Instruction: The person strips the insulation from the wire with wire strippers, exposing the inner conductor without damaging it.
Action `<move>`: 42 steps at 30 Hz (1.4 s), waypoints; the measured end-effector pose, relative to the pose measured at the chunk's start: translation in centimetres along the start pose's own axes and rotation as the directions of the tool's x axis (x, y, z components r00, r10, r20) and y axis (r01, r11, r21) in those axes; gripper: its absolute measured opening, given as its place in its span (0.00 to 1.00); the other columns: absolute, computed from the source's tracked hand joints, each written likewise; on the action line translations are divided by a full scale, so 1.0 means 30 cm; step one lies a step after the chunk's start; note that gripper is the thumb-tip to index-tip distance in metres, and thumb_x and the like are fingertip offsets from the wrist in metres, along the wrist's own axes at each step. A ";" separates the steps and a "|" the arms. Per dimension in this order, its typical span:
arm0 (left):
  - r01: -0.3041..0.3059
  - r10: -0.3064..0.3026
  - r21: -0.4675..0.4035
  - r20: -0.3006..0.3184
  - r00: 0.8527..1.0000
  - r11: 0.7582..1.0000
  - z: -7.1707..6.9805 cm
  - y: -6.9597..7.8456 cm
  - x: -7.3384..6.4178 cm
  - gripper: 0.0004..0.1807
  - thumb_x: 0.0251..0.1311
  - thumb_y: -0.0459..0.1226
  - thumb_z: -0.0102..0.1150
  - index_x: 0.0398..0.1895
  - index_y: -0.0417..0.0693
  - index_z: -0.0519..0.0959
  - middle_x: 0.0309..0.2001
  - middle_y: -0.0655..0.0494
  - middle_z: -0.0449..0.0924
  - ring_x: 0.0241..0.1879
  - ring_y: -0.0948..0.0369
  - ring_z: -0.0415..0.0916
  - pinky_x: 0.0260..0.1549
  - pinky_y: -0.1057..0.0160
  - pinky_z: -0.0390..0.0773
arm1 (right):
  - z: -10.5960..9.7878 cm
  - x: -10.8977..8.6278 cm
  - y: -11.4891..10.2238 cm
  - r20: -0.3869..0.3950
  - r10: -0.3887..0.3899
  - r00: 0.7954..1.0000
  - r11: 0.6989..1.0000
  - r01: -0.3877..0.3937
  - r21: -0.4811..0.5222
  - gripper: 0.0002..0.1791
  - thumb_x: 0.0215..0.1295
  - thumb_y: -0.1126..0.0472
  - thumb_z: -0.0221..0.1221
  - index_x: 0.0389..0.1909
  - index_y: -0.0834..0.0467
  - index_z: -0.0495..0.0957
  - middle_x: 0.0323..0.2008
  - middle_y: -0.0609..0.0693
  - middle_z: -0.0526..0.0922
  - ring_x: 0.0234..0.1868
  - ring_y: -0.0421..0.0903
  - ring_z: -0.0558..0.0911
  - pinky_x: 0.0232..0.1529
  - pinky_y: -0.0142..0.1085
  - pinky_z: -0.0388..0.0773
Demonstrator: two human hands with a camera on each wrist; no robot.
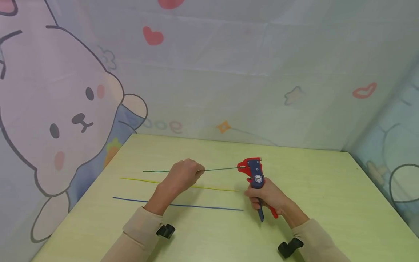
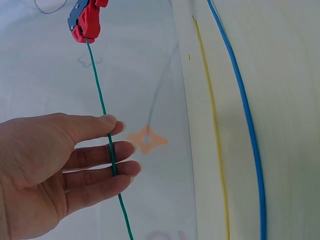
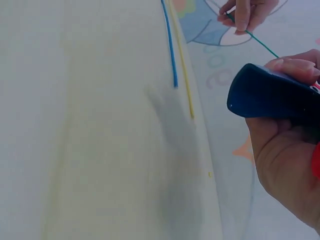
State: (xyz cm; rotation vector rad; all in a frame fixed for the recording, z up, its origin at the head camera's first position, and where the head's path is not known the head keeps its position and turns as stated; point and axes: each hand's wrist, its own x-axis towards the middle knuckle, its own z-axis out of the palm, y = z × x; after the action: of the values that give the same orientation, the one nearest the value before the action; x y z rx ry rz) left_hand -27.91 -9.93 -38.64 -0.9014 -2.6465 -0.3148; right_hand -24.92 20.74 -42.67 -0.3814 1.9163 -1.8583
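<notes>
My left hand (image 1: 182,175) pinches a thin green wire (image 1: 220,169) between thumb and forefinger, and the wire runs across the other fingers in the left wrist view. One end of the wire goes into the red nose of a red and blue wire stripper (image 1: 255,170). My right hand (image 1: 271,196) grips the stripper by its handles, holding it upright above the table. In the right wrist view the blue handle (image 3: 270,95) hides part of that hand. Whether the stripper's jaws press on the wire cannot be made out.
On the pale yellow table (image 1: 314,203) lie a yellow wire (image 1: 212,188), its end bare, and a blue wire (image 1: 209,207) nearer me. A tiny yellow scrap (image 2: 189,57) lies close to the far edge. Behind hangs a printed cloth (image 1: 229,72).
</notes>
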 end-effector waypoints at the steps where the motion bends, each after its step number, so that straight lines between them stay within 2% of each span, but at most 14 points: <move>1: -0.001 0.001 -0.004 0.001 1.000 1.000 -0.003 -0.001 -0.001 0.25 0.68 0.31 0.59 0.14 0.56 0.61 0.18 0.63 0.46 0.20 0.65 0.45 0.20 0.66 0.48 | 0.004 -0.002 -0.003 0.002 -0.005 1.000 1.000 0.005 -0.004 0.11 0.66 0.66 0.62 0.28 0.63 0.70 0.18 0.50 0.70 0.17 0.45 0.73 0.25 0.37 0.76; 7: -0.011 0.011 -0.040 -0.007 1.000 0.999 -0.025 -0.006 -0.004 0.27 0.68 0.31 0.59 0.15 0.56 0.57 0.18 0.63 0.45 0.20 0.66 0.44 0.20 0.66 0.47 | 0.028 -0.007 -0.016 0.006 -0.034 0.999 0.999 0.034 -0.003 0.11 0.67 0.67 0.60 0.28 0.63 0.68 0.17 0.49 0.69 0.17 0.45 0.70 0.23 0.37 0.75; 16: -0.013 0.014 -0.067 0.006 1.000 0.998 -0.023 -0.013 -0.002 0.22 0.67 0.32 0.61 0.15 0.54 0.67 0.17 0.64 0.48 0.19 0.66 0.47 0.20 0.66 0.48 | 0.015 -0.001 -0.009 0.012 -0.011 1.000 1.000 0.011 0.005 0.10 0.68 0.67 0.59 0.29 0.63 0.69 0.18 0.49 0.70 0.18 0.45 0.72 0.26 0.37 0.77; 23: -0.018 0.018 -0.063 -0.003 1.000 0.998 -0.021 -0.012 -0.002 0.23 0.67 0.32 0.62 0.15 0.55 0.66 0.17 0.65 0.49 0.19 0.67 0.47 0.19 0.67 0.49 | -0.005 0.004 -0.005 0.030 -0.016 0.999 1.000 0.016 0.015 0.09 0.67 0.67 0.60 0.31 0.63 0.70 0.20 0.50 0.73 0.20 0.46 0.75 0.28 0.39 0.80; 30: -0.020 0.018 -0.077 -0.023 1.000 0.997 -0.025 -0.010 -0.001 0.21 0.66 0.32 0.63 0.15 0.54 0.70 0.16 0.66 0.51 0.18 0.68 0.49 0.18 0.68 0.49 | -0.014 0.002 -0.006 0.070 -0.040 0.997 0.998 0.037 0.045 0.07 0.67 0.67 0.59 0.32 0.63 0.70 0.20 0.49 0.73 0.21 0.46 0.76 0.29 0.40 0.80; 38: -0.030 0.027 -0.061 -0.045 0.999 0.998 -0.022 -0.010 -0.003 0.22 0.64 0.33 0.65 0.14 0.55 0.70 0.15 0.66 0.52 0.17 0.68 0.49 0.18 0.68 0.50 | -0.017 0.001 -0.006 0.104 -0.056 0.993 0.997 0.050 0.059 0.06 0.67 0.68 0.59 0.33 0.62 0.71 0.22 0.49 0.73 0.22 0.46 0.76 0.31 0.40 0.79; 42: -0.039 0.036 -0.063 -0.041 0.998 0.997 -0.023 -0.010 -0.003 0.24 0.65 0.33 0.65 0.13 0.56 0.66 0.16 0.66 0.50 0.17 0.68 0.48 0.18 0.68 0.48 | -0.018 0.000 -0.006 0.106 -0.056 0.993 0.997 0.050 0.059 0.06 0.67 0.68 0.59 0.33 0.62 0.71 0.22 0.49 0.74 0.23 0.46 0.77 0.32 0.40 0.80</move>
State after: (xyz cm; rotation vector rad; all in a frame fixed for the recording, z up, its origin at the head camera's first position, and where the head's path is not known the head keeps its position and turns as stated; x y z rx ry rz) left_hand -27.85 -10.43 -38.08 -0.9534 -2.5928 -0.4062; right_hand -25.19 21.19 -42.49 -0.5089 1.7946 -1.8814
